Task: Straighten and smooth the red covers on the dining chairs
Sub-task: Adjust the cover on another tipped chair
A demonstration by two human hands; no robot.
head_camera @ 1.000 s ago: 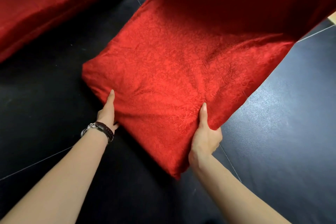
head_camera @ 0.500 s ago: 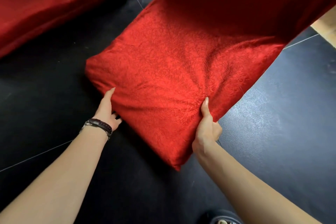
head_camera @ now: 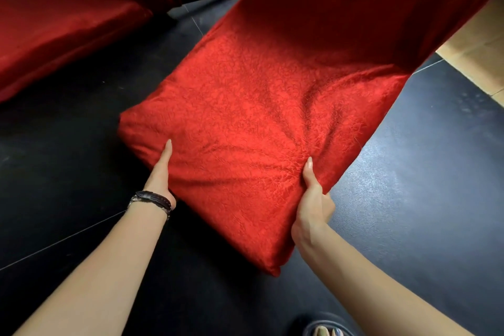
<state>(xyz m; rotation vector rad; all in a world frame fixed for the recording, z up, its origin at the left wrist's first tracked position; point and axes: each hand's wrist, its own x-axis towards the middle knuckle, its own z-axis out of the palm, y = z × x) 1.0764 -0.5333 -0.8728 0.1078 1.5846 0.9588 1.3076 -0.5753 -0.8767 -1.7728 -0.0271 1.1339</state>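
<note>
While another covered chair (head_camera: 68, 22) stands far left on the dark floor (head_camera: 54, 158), our left hand (head_camera: 161, 174), wearing a dark wristband (head_camera: 154, 199), grips the near edge of the red cover (head_camera: 259, 117) on the centre chair's seat, thumb on top, fingers hidden beneath; our right hand (head_camera: 313, 199) pinches puckered fabric at the right edge.

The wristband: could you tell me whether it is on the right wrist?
No, the wristband sits on the left wrist, behind the left hand.
</note>
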